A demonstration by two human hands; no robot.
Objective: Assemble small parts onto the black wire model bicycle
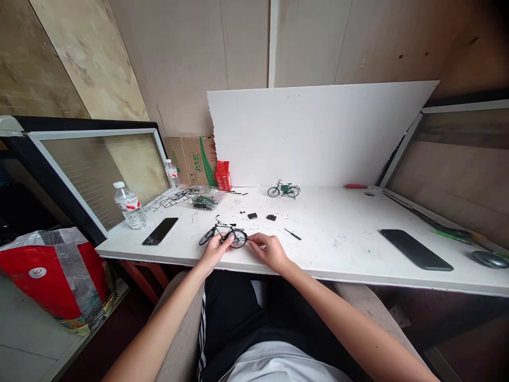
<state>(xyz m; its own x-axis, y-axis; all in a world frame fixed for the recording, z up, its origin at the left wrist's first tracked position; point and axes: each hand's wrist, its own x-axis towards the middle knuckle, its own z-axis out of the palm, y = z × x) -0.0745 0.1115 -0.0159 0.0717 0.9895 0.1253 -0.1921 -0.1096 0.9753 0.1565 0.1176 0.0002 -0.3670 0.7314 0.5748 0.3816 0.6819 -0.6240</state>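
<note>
A black model bicycle [223, 234] stands near the front edge of the white table, its front wheel to the left. My left hand [216, 250] is closed on its lower frame, with thumb and fingers beside the pedals and rear wheel. At the back of the rear wheel, my right hand [271, 251] is pinched. Whatever lies between those fingertips is too small to make out. Just behind the bicycle are two small black parts, one flat and rectangular [252, 216], the other blocky [271, 217]. A thin dark screwdriver [292, 234] lies to the right.
A green model bicycle [283, 189] stands farther back before a white board [318, 132]. On the left are a bagged set of green parts [205, 201], black part frames [175, 199], a phone [160, 231] and a water bottle [130, 206]. A black pad [415, 249] and mouse [490, 259] lie right.
</note>
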